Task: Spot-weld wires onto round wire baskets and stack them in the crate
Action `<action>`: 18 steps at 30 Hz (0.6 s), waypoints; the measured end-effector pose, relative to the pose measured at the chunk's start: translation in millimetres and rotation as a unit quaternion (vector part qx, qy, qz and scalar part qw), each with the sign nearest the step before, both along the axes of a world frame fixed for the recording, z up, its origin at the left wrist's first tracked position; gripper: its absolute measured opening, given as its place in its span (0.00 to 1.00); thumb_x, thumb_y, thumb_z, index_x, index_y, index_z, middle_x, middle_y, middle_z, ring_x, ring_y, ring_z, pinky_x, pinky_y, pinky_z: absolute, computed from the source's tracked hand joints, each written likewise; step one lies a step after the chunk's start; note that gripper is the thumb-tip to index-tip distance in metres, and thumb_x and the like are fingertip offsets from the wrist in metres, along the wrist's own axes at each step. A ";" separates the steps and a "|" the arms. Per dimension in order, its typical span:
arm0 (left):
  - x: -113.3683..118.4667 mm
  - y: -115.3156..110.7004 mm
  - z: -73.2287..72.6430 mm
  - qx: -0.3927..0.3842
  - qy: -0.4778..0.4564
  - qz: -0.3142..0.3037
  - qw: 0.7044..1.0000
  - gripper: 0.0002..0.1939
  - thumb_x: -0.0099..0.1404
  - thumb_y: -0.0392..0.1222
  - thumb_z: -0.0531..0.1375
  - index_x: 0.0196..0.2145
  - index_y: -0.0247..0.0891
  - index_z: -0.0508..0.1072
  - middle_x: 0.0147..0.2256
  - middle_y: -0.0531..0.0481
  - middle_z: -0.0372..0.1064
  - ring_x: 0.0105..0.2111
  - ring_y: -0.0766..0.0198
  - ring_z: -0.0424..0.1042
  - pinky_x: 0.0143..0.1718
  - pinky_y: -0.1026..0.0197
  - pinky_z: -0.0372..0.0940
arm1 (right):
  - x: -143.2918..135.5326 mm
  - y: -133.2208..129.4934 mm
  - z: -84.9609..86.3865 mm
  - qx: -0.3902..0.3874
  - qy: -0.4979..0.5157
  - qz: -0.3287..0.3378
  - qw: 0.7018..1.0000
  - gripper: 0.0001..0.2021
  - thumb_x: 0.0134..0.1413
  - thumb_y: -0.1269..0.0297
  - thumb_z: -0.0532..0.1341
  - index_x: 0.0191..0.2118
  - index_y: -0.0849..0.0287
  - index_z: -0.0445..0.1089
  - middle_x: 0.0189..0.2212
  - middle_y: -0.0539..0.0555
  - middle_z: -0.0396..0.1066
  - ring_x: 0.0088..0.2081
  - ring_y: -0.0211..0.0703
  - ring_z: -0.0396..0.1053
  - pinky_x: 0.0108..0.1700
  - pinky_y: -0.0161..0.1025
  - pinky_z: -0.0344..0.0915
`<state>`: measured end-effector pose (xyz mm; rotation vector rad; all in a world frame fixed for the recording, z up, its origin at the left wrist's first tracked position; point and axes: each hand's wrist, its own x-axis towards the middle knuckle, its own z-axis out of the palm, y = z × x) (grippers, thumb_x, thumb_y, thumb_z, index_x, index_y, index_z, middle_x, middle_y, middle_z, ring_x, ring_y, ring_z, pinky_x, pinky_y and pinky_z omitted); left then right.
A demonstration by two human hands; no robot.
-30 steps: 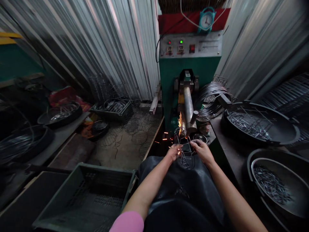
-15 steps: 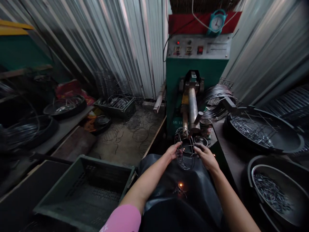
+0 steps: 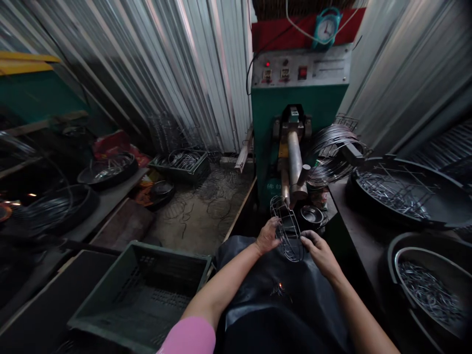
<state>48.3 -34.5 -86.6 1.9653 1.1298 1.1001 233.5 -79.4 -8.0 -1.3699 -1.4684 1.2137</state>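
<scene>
A round wire frame [image 3: 291,233] is held upright, a little tilted, between my two hands, its top at the tips of the machine's electrode arms [image 3: 295,162]. My left hand [image 3: 269,236] grips its left side. My right hand [image 3: 316,247] pinches the right side with thumb and fingers. The green machine [image 3: 267,118] stands just beyond, with a red light lit on its panel. Below the frame, a dark apron [image 3: 258,275] covers my lap, with a small heap of wire bits [image 3: 280,290] and a glowing spot on it.
A green crate [image 3: 110,295] stands at the lower left. Black pans [image 3: 438,172] with metal pieces sit on the right; a wire coil [image 3: 332,147] hangs beside the machine. A small metal bowl [image 3: 311,214] is behind my right hand. Further pans [image 3: 129,179] are at the left.
The wire frame has turned and tilted in my hands. The sparks near it are gone, and the glow on the apron has shrunk. Orange sparks now show at the far left. The view has shifted slightly.
</scene>
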 end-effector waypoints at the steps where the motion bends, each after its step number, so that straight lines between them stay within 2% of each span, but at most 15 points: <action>1: 1.2 -0.8 0.3 -0.001 -0.008 0.006 1.000 0.23 0.49 0.33 0.61 0.45 0.39 0.63 0.50 0.41 0.61 0.56 0.53 0.57 0.59 0.48 0.50 | -1.1 3.3 4.1 0.004 -0.005 -0.001 1.000 0.14 0.47 0.51 0.58 0.32 0.57 0.67 0.27 0.51 0.66 0.31 0.43 0.63 0.33 0.37 0.60; 6: 3.1 -0.4 7.4 -0.019 -0.039 0.045 0.998 0.29 0.46 0.30 0.61 0.47 0.38 0.61 0.47 0.44 0.62 0.50 0.55 0.62 0.56 0.51 0.55 | -6.2 27.6 16.7 0.018 -0.011 -0.009 1.000 0.14 0.45 0.51 0.57 0.32 0.58 0.67 0.27 0.51 0.67 0.31 0.44 0.63 0.34 0.39 0.60; 11: 2.7 7.6 11.3 -0.072 -0.060 0.042 0.995 0.30 0.43 0.30 0.63 0.46 0.39 0.63 0.46 0.45 0.62 0.49 0.54 0.61 0.56 0.52 0.54 | -13.1 46.7 18.6 0.026 -0.004 -0.019 0.999 0.13 0.43 0.52 0.58 0.30 0.57 0.67 0.27 0.52 0.68 0.31 0.44 0.64 0.34 0.39 0.60; 15: 2.9 7.5 13.9 -0.091 -0.088 0.036 0.991 0.29 0.42 0.29 0.63 0.45 0.40 0.64 0.46 0.47 0.63 0.49 0.55 0.61 0.56 0.53 0.53 | -10.7 36.6 15.7 -0.026 0.074 -0.014 0.997 0.16 0.41 0.49 0.61 0.32 0.56 0.67 0.26 0.50 0.68 0.28 0.42 0.63 0.31 0.37 0.60; 18: 2.1 6.5 17.1 -0.099 -0.108 0.036 0.989 0.29 0.41 0.28 0.63 0.44 0.39 0.65 0.45 0.47 0.63 0.49 0.55 0.62 0.56 0.54 0.54 | -3.9 20.5 13.9 -0.051 0.060 -0.003 0.997 0.17 0.41 0.49 0.62 0.33 0.56 0.68 0.25 0.50 0.67 0.27 0.40 0.62 0.29 0.36 0.59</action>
